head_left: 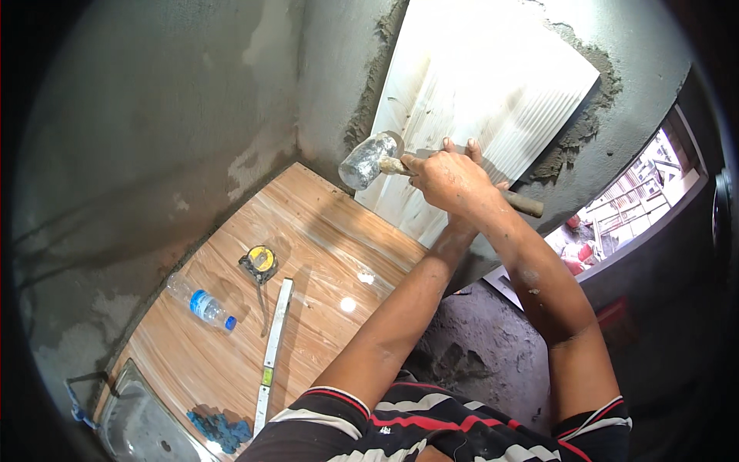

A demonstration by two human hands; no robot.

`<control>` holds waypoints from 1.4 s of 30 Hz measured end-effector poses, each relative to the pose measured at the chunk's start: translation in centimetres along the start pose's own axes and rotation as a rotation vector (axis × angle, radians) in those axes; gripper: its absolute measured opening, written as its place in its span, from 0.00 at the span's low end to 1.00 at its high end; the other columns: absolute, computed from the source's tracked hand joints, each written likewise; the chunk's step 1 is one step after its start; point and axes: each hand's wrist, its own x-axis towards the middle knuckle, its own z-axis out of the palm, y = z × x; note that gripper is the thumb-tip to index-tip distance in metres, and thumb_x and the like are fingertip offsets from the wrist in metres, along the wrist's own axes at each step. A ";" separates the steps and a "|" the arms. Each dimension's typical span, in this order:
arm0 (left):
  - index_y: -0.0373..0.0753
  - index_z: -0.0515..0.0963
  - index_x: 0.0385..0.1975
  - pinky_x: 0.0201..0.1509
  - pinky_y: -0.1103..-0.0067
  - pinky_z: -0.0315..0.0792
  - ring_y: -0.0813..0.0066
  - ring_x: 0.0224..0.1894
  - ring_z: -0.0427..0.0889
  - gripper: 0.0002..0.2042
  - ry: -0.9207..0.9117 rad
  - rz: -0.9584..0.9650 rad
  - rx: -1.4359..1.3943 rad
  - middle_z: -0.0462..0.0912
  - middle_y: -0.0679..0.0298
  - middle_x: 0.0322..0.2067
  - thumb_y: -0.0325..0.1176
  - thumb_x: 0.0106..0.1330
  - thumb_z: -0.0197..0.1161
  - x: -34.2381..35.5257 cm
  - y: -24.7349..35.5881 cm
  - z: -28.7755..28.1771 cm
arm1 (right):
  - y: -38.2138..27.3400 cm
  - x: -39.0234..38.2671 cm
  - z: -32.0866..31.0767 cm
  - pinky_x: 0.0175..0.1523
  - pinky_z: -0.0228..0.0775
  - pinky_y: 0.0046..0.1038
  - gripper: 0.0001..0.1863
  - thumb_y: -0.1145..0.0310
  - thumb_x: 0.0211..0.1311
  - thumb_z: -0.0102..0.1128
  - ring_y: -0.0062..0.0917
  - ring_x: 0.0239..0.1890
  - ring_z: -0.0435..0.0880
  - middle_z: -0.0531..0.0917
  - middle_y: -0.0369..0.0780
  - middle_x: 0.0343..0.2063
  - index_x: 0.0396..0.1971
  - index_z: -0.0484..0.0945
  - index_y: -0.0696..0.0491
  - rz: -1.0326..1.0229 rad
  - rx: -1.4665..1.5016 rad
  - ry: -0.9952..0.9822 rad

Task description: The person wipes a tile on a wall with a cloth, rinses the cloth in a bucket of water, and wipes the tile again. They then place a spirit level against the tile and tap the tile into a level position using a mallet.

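Note:
My right hand (456, 182) is wrapped round the wooden handle of a mallet (368, 162). The mallet's pale, smeared head points left, close to the tile's lower left part. Behind it, my left hand (474, 149) is mostly hidden; its fingertips show stretched out on the tile, and the left forearm passes under the right wrist. A large whitish ribbed tile (454, 100) stands against the wall, its top washed out by bright light. Grey mortar (573, 142) shows along its side edges.
A wood-patterned counter (323, 231) lies lower left. On it are a tape measure (260, 262), a plastic bottle (209, 308), a spirit level (271, 350) and a blue cloth (219, 430). A metal sink (146, 420) is set at the near left. A window opening (623, 204) is at right.

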 end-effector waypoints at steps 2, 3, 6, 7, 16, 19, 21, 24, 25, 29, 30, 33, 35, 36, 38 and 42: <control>0.36 0.53 0.76 0.75 0.53 0.55 0.49 0.76 0.52 0.38 0.012 0.017 0.005 0.55 0.46 0.72 0.45 0.72 0.61 0.1 0.0 -0.7 | 0.2 1.0 0.7 0.72 0.59 0.56 0.28 0.56 0.70 0.59 0.37 0.56 0.86 0.88 0.48 0.45 0.70 0.71 0.29 -0.078 0.036 -0.131; 0.36 0.53 0.76 0.75 0.54 0.56 0.50 0.75 0.53 0.37 0.017 0.024 -0.002 0.56 0.47 0.72 0.45 0.72 0.61 0.1 0.1 -0.6 | 0.5 1.2 1.6 0.68 0.64 0.55 0.24 0.61 0.70 0.58 0.40 0.51 0.87 0.89 0.47 0.42 0.65 0.73 0.36 -0.074 0.034 -0.049; 0.36 0.54 0.76 0.75 0.58 0.57 0.55 0.75 0.56 0.36 0.037 0.037 -0.007 0.59 0.49 0.71 0.43 0.74 0.60 0.4 0.1 -0.6 | 0.1 1.0 2.4 0.61 0.70 0.53 0.21 0.67 0.69 0.57 0.43 0.45 0.89 0.89 0.46 0.37 0.61 0.76 0.42 -0.056 -0.004 0.094; 0.37 0.55 0.76 0.75 0.59 0.57 0.56 0.74 0.57 0.35 0.046 0.042 -0.005 0.60 0.50 0.71 0.43 0.74 0.60 0.6 0.1 -0.6 | -0.2 0.9 2.2 0.58 0.72 0.53 0.20 0.67 0.69 0.57 0.43 0.44 0.89 0.89 0.46 0.37 0.60 0.77 0.42 -0.042 -0.037 0.152; 0.37 0.57 0.73 0.73 0.68 0.61 0.67 0.69 0.66 0.31 -0.088 -0.052 -0.225 0.68 0.58 0.66 0.37 0.75 0.61 0.4 0.7 -0.9 | 1.2 0.3 -2.1 0.51 0.77 0.49 0.17 0.65 0.71 0.57 0.44 0.42 0.89 0.88 0.47 0.36 0.58 0.80 0.45 -0.015 0.094 0.078; 0.36 0.53 0.77 0.76 0.54 0.59 0.47 0.78 0.52 0.36 -0.206 -0.100 -0.351 0.58 0.43 0.73 0.41 0.74 0.58 0.9 -1.4 -0.7 | 2.1 0.3 -2.8 0.49 0.79 0.46 0.18 0.64 0.71 0.58 0.44 0.42 0.89 0.88 0.47 0.37 0.58 0.80 0.45 -0.100 0.183 0.103; 0.34 0.50 0.77 0.72 0.41 0.58 0.30 0.77 0.44 0.42 -0.067 -0.132 0.057 0.49 0.35 0.74 0.43 0.69 0.64 0.5 -0.2 0.0 | 3.2 -0.3 -3.8 0.49 0.79 0.45 0.19 0.64 0.71 0.58 0.43 0.42 0.89 0.88 0.47 0.37 0.60 0.79 0.45 -0.019 0.196 0.070; 0.31 0.47 0.77 0.65 0.30 0.57 0.18 0.75 0.38 0.48 0.019 -0.069 0.223 0.40 0.28 0.74 0.45 0.63 0.69 0.7 -0.3 0.0 | 3.4 -1.0 -4.7 0.48 0.81 0.40 0.24 0.69 0.64 0.66 0.43 0.40 0.89 0.88 0.51 0.38 0.61 0.80 0.49 0.087 0.289 0.116; 0.30 0.47 0.77 0.63 0.27 0.57 0.15 0.75 0.36 0.50 0.032 -0.041 0.234 0.38 0.27 0.74 0.45 0.62 0.70 0.9 -0.5 0.0 | 4.1 -1.3 -4.7 0.48 0.81 0.39 0.24 0.69 0.65 0.66 0.42 0.40 0.90 0.88 0.51 0.38 0.61 0.80 0.50 0.015 0.349 0.207; 0.36 0.46 0.79 0.63 0.27 0.57 0.17 0.76 0.34 0.51 -0.039 -0.132 0.498 0.34 0.31 0.76 0.46 0.61 0.72 0.9 1.2 0.0 | 7.1 -4.7 -5.4 0.48 0.81 0.34 0.23 0.70 0.67 0.65 0.38 0.41 0.90 0.88 0.51 0.43 0.62 0.80 0.52 -0.064 0.515 0.400; 0.39 0.46 0.79 0.63 0.27 0.58 0.18 0.76 0.34 0.52 -0.037 -0.150 0.466 0.34 0.32 0.76 0.47 0.60 0.73 0.9 1.6 -0.1 | 7.9 -6.0 -5.1 0.46 0.80 0.35 0.23 0.70 0.66 0.65 0.38 0.40 0.90 0.88 0.50 0.43 0.62 0.80 0.51 -0.090 0.536 0.511; 0.39 0.48 0.79 0.65 0.30 0.59 0.18 0.75 0.39 0.51 -0.049 -0.088 0.482 0.38 0.33 0.76 0.47 0.61 0.73 0.9 0.6 -1.4 | 9.4 -11.2 -5.6 0.52 0.80 0.28 0.22 0.73 0.66 0.64 0.29 0.42 0.89 0.89 0.50 0.46 0.60 0.79 0.60 -0.097 0.719 0.652; 0.45 0.48 0.80 0.68 0.32 0.57 0.27 0.78 0.41 0.51 -0.112 -0.022 0.526 0.39 0.37 0.78 0.48 0.62 0.73 0.7 -2.3 -3.4 | 9.8 -14.7 -4.1 0.50 0.79 0.26 0.20 0.75 0.66 0.63 0.24 0.41 0.88 0.89 0.47 0.43 0.57 0.79 0.61 0.012 0.931 0.567; 0.45 0.48 0.80 0.70 0.34 0.55 0.32 0.79 0.40 0.50 -0.161 -0.021 0.441 0.38 0.39 0.79 0.48 0.63 0.72 0.7 -2.6 -5.2 | 10.7 -16.3 -2.1 0.49 0.79 0.25 0.19 0.75 0.66 0.62 0.22 0.40 0.87 0.89 0.45 0.41 0.56 0.79 0.61 0.051 1.061 0.507; 0.44 0.46 0.81 0.74 0.39 0.52 0.42 0.81 0.39 0.49 -0.238 0.104 0.564 0.37 0.45 0.80 0.49 0.66 0.69 1.1 -3.8 -6.9 | 12.7 -20.5 2.2 0.43 0.79 0.22 0.14 0.72 0.65 0.67 0.18 0.35 0.85 0.85 0.38 0.30 0.47 0.81 0.62 0.098 1.104 0.356; 0.37 0.46 0.80 0.80 0.53 0.50 0.40 0.81 0.38 0.52 -0.193 0.002 0.701 0.35 0.34 0.78 0.50 0.64 0.73 2.5 -5.3 -10.1 | 13.1 -26.1 13.3 0.35 0.74 0.39 0.20 0.53 0.62 0.72 0.41 0.28 0.85 0.85 0.48 0.28 0.39 0.83 0.56 0.173 0.949 0.005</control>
